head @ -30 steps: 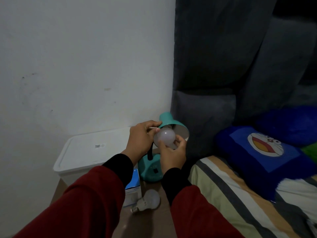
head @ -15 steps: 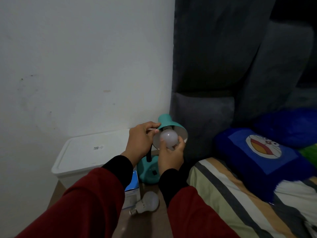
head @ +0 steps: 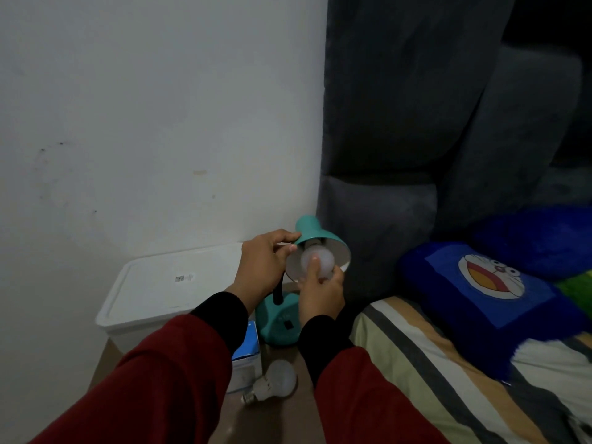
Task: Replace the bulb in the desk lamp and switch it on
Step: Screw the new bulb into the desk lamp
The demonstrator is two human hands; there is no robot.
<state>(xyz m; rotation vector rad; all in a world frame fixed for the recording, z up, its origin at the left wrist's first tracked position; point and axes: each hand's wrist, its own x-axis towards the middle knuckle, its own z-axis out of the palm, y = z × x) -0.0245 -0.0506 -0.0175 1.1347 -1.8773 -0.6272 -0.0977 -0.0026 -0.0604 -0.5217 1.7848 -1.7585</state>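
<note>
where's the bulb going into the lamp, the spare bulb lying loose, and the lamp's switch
bulb in the lamp (head: 320,259), head view, on its frosted globe inside the shade
spare bulb (head: 279,379), head view, on its white globe, lying on the brown surface
lamp switch (head: 289,324), head view, on the dark rocker in the teal base

A dim room with a plain white wall (head: 153,123) on the left, marked by a few small dark specks. Right of it hangs a dark grey curtain (head: 400,91) — beside it, grey padded cushions (head: 378,225). Lower right lies a bed with a striped sheet (head: 416,354) and a blue cartoon-cat pillow (head: 487,283); the floor (head: 272,421) is brown.
</note>
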